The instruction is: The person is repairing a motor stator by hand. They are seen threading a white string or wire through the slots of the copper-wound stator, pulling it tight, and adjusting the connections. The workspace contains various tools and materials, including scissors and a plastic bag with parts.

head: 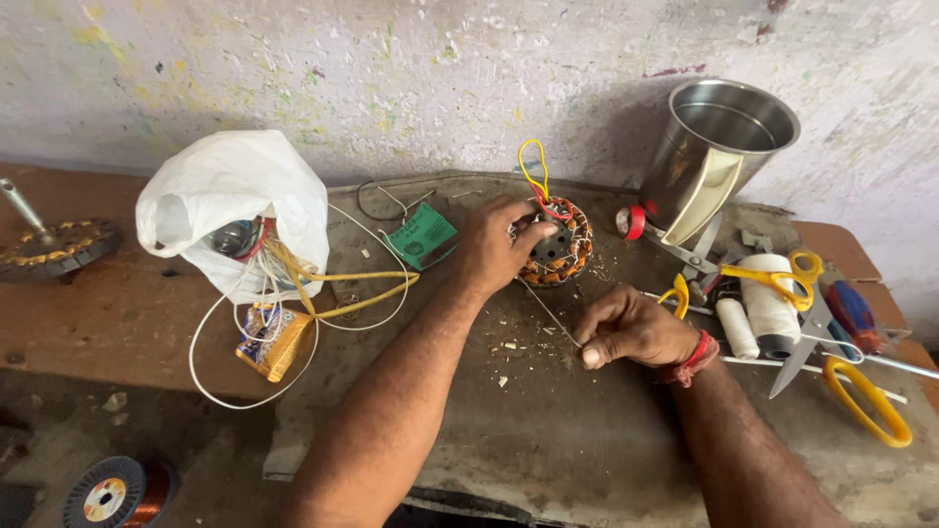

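Near the worktop's back edge, the left hand [496, 246] clamps its grip on the copper-wound stator [556, 246] to steady it, while the right hand [626, 328] pinches a taut thread [548, 311] drawn from it

Left hand [494, 244] reaches forward, fingers curled; right hand [631, 328] pinches, fingers closed.

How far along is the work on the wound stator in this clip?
Done: copper coils fill the stator, and red and yellow leads stick up from it. In hand: the left hand steadies the stator while the right hand pulls a thin thread taut from it. How much tying remains cannot be told.
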